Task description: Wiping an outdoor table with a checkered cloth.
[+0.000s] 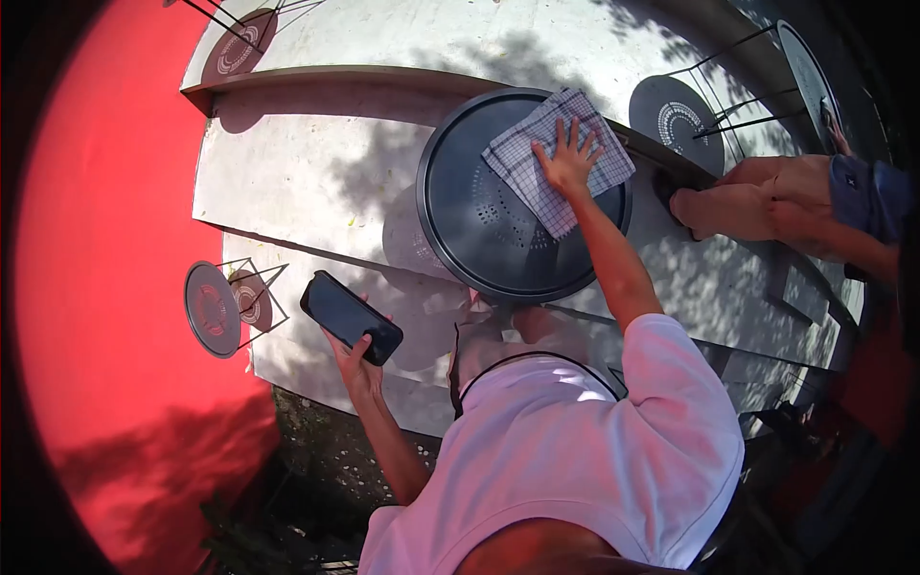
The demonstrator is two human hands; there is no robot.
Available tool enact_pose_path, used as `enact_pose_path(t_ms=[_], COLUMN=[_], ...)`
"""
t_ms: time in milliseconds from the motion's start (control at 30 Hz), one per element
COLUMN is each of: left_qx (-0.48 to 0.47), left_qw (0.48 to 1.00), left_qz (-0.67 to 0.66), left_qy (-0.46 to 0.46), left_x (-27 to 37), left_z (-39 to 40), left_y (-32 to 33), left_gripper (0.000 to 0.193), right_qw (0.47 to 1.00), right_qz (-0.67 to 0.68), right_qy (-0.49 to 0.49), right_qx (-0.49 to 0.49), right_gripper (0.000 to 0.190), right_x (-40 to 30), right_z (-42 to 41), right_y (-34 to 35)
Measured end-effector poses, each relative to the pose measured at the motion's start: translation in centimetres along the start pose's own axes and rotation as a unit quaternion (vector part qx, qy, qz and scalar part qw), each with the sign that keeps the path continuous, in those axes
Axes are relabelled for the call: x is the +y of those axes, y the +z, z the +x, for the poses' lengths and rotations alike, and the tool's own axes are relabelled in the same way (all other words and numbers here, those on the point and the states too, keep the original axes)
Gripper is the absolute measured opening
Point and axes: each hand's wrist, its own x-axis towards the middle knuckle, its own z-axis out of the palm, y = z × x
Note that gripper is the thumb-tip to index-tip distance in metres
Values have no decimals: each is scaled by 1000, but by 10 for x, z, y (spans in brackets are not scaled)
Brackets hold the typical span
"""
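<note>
A checked cloth [525, 154] lies spread over the right part of a round dark metal table [460, 215] with small perforations near its middle. My right hand [569, 167] rests flat on that cloth, fingers spread and palm down. Off to the table's lower left, my left hand [356, 363] holds a dark smartphone [348, 313] with its black screen facing up, the thumb over its lower edge. The cloth reaches the table's raised rim at the upper right.
Concrete steps [287, 172] surround the table, beside a red wall [108, 251]. Smaller perforated round tables stand at the left [212, 309] and upper right [805, 75]. Another person's legs [762, 198] are at the right, close to the step edge.
</note>
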Motion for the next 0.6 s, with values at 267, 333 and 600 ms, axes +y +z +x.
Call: enact_pose_path(t_ms=[267, 333, 600], left_qx=[-61, -113, -188], left_qw=[973, 941, 816], left_qz=[-211, -299, 452], left_qy=[-73, -111, -306], left_x=[-45, -45, -124], left_z=[-24, -4, -46], left_y=[-42, -30, -71], left_gripper=[86, 83, 78], right_qw=[963, 949, 991], right_qz=[88, 105, 46], right_qy=[-253, -294, -108], right_qx=[-24, -46, -65], right_gripper=[79, 76, 80], right_x=[-122, -122, 19], right_z=[-59, -98, -178], right_y=[1, -13, -59])
